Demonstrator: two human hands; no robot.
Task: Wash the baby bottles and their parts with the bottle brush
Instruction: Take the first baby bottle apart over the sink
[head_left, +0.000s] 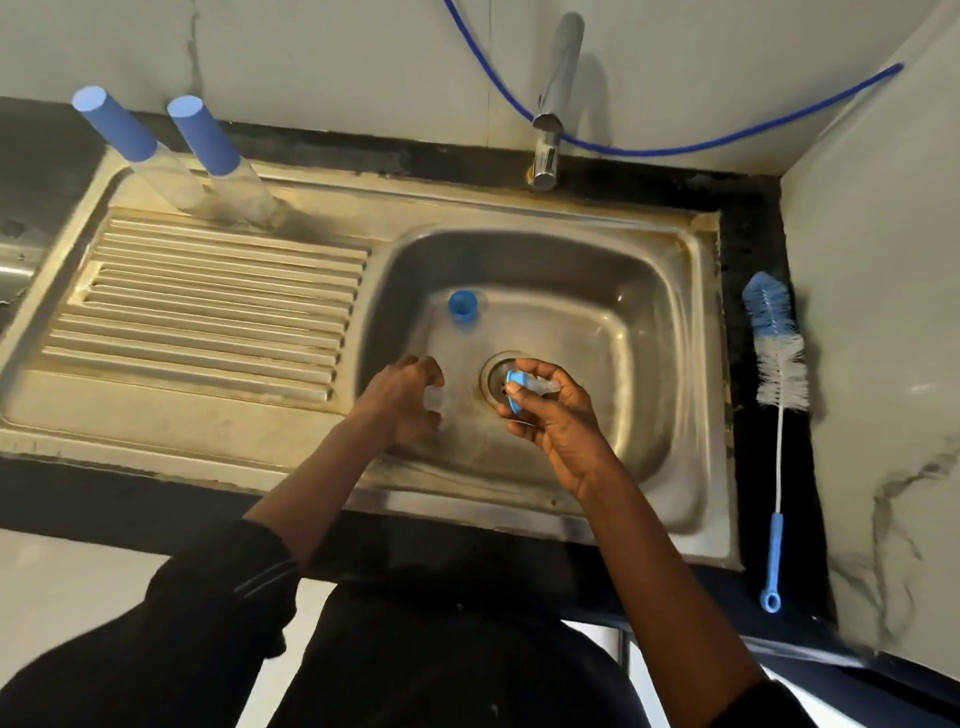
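Fingers of right hand (558, 421) pinch blue-ringed nipple (524, 388) above steel sink (639, 332); left hand (402, 400) curled, grasp unclear.

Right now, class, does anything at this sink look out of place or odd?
Yes. The bottle brush lies untouched on the counter right of the sink, while the right hand pinches a blue-ringed teat and the left hand curls round a blurred clear part. A blue cap sits loose in the basin.

Only one view is given (a wide-angle camera worn on the head). The sink (597, 280) is looked at from above, forward and steeply down, from close by.
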